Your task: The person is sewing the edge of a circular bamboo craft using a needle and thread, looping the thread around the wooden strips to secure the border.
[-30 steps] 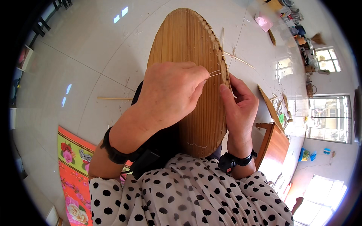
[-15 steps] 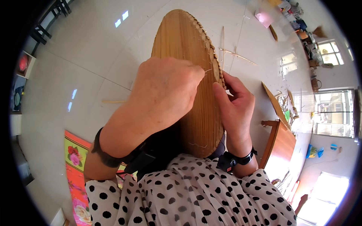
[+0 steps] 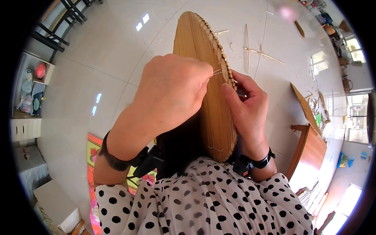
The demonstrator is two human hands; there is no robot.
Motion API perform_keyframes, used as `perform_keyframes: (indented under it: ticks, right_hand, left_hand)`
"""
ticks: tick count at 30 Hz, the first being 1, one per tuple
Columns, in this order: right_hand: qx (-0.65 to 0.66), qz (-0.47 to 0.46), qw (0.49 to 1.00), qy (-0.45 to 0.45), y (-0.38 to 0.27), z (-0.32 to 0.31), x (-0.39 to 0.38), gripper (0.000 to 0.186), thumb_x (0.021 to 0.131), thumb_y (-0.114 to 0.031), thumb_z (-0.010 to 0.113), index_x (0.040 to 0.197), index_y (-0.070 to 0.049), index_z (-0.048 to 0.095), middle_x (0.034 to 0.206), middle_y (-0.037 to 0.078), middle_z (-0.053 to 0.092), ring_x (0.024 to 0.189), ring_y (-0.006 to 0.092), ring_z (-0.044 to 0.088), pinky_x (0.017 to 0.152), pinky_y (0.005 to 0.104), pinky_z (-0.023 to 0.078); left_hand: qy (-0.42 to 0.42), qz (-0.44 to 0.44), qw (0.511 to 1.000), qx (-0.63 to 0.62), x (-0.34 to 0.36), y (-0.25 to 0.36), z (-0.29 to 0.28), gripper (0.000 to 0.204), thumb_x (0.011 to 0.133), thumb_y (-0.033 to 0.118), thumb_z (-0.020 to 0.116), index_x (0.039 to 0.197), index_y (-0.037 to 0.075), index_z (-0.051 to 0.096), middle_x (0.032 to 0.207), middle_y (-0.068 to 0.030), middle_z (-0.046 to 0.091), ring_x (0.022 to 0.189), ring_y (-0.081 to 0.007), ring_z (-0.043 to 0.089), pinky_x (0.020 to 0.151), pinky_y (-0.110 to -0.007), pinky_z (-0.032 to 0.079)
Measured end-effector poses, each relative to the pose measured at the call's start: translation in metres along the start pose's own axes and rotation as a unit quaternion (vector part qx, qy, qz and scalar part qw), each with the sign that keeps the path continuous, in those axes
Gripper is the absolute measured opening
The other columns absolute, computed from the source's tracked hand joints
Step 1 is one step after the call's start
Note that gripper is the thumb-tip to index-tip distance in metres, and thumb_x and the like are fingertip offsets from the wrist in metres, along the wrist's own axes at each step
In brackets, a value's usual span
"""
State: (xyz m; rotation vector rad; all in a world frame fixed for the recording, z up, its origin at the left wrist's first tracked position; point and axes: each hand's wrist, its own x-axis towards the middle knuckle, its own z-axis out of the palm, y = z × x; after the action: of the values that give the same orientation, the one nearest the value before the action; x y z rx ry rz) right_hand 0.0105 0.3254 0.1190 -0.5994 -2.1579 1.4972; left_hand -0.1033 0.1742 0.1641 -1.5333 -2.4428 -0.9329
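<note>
Fingers of our left hand (image 3: 176, 86) pinched pale thread (image 3: 217, 72) leading to a brown oval panel (image 3: 217, 115); our right hand (image 3: 250, 103) gripped its rim at three o'clock.

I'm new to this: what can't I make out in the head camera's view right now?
In the head view:
Thread: its inner end is hidden inside the left hand; the strands are too fine to trace fully.
Board: its underside faces away.
Right hand: some fingertips are hidden behind the board's edge.
Mat: partly covered by the left arm and blouse, and cut off below.
Pink thing: too blurred to identify.
</note>
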Motion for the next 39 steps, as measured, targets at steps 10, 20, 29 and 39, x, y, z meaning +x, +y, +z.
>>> perform_keyframes:
  ticks: [10, 20, 29, 39]
  right_hand:
    - [0.01, 0.002, 1.0, 0.012, 0.002, -0.002, 0.001, 0.032, 0.083, -0.008, 0.073, 0.112, 0.002, 0.067, 0.095, 0.006, 0.065, 0.076, 0.0081, 0.056, 0.068, 0.0227, 0.052]
    - [0.018, 0.0, 1.0, 0.009, 0.0, -0.001, 0.001, 0.031, 0.083, -0.008, 0.073, 0.112, 0.001, 0.068, 0.094, 0.004, 0.064, 0.076, 0.0077, 0.055, 0.067, 0.0223, 0.051]
    - [0.057, -0.044, 0.997, -0.018, -0.005, 0.01, -0.002, 0.035, 0.081, -0.005, 0.074, 0.114, 0.001, 0.068, 0.101, 0.009, 0.063, 0.071, 0.0129, 0.058, 0.065, 0.025, 0.052]
    - [0.135, -0.113, 0.972, -0.153, -0.002, 0.03, -0.008, 0.047, 0.076, -0.002, 0.074, 0.122, 0.003, 0.064, 0.107, 0.014, 0.058, 0.09, 0.0184, 0.059, 0.078, 0.0276, 0.05]
  left_hand:
    - [0.015, -0.001, 1.0, -0.006, 0.005, 0.0, 0.008, 0.011, 0.077, 0.005, 0.063, 0.068, 0.005, 0.057, 0.062, -0.0108, 0.058, 0.06, -0.0335, 0.058, 0.054, -0.043, 0.045]
    - [-0.019, 0.006, 1.0, 0.016, 0.005, 0.001, 0.001, 0.007, 0.079, -0.001, 0.065, 0.085, 0.0, 0.068, 0.069, -0.0115, 0.063, 0.056, -0.0269, 0.059, 0.052, -0.034, 0.044]
    - [-0.09, 0.007, 0.995, 0.045, 0.01, -0.001, -0.029, 0.009, 0.078, -0.002, 0.064, 0.086, -0.001, 0.068, 0.069, -0.0116, 0.063, 0.055, -0.0267, 0.057, 0.051, -0.033, 0.042]
    - [-0.111, -0.114, 0.987, 0.011, -0.028, -0.002, -0.06, 0.02, 0.079, -0.005, 0.065, 0.096, 0.003, 0.071, 0.065, -0.0089, 0.061, 0.052, -0.0199, 0.057, 0.048, -0.028, 0.04]
